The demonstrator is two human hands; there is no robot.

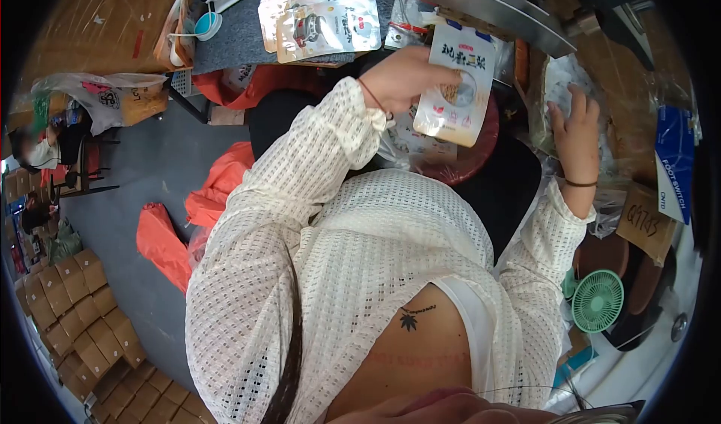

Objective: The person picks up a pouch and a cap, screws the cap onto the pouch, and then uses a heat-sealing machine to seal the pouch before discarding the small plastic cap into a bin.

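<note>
My left hand (398,80) is closed on a printed pouch (449,112), white and pale orange with dark lettering and a round window. The thumb lies across the pouch's front, the other fingers hidden behind it. Under it, a red-rimmed container (481,150) in my lap holds more pouches. Off to the right, my right hand (577,135) has its fingers spread at the edge of a box of small white packets (562,82). A metal machine plate (488,11) stands just beyond the held pouch.
Fanned silvery pouches (328,20) lie on the grey tabletop at the back. A blue foot switch box (674,165), a cardboard piece (647,221) and a green fan (598,301) are at right. Red plastic bags (165,244) and stacked cartons (90,326) occupy the floor at left.
</note>
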